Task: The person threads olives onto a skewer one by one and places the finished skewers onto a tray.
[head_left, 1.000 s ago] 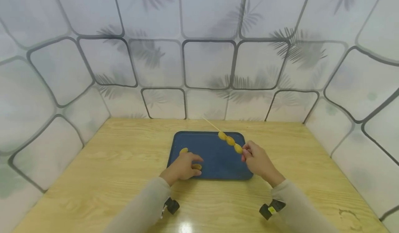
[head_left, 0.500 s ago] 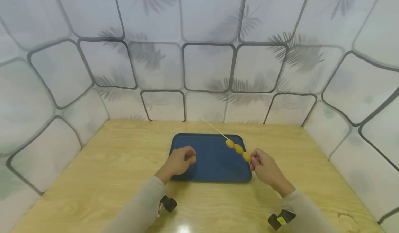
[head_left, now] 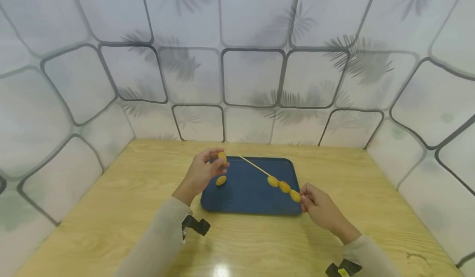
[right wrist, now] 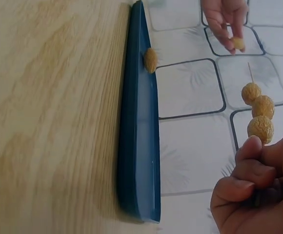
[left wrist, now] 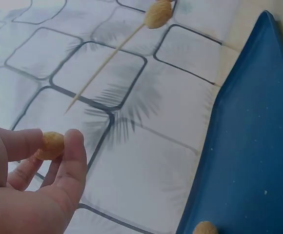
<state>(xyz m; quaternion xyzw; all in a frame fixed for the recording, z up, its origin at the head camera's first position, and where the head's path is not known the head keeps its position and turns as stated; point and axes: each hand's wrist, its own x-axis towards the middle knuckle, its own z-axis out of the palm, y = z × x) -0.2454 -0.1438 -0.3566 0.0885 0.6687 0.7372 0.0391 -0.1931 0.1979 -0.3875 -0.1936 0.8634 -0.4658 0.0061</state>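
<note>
My left hand [head_left: 200, 172] pinches a yellow-brown oval ball [head_left: 222, 158] between thumb and fingers, over the left back part of the blue tray [head_left: 252, 205]. My right hand [head_left: 323, 208] grips a thin wooden skewer [head_left: 254, 165] by its lower end. Three wrinkled balls [right wrist: 262, 108] of the same kind are threaded together close to those fingers. The bare pointed end of the skewer slants up toward the left hand, and a gap shows between its tip and the pinched ball in the left wrist view. Another loose ball [head_left: 221, 181] lies on the tray beneath the left hand.
The tray rests on a light wood-grain table [head_left: 256, 244]. Behind and on both sides stands a pale patterned wall [head_left: 252, 79]. Dark camera mounts [head_left: 196, 225] sit on both wrists.
The left hand has picked a ball up from the tray and carried it up and back, near the skewer tip. The right hand has moved right and nearer the body with the skewer.
</note>
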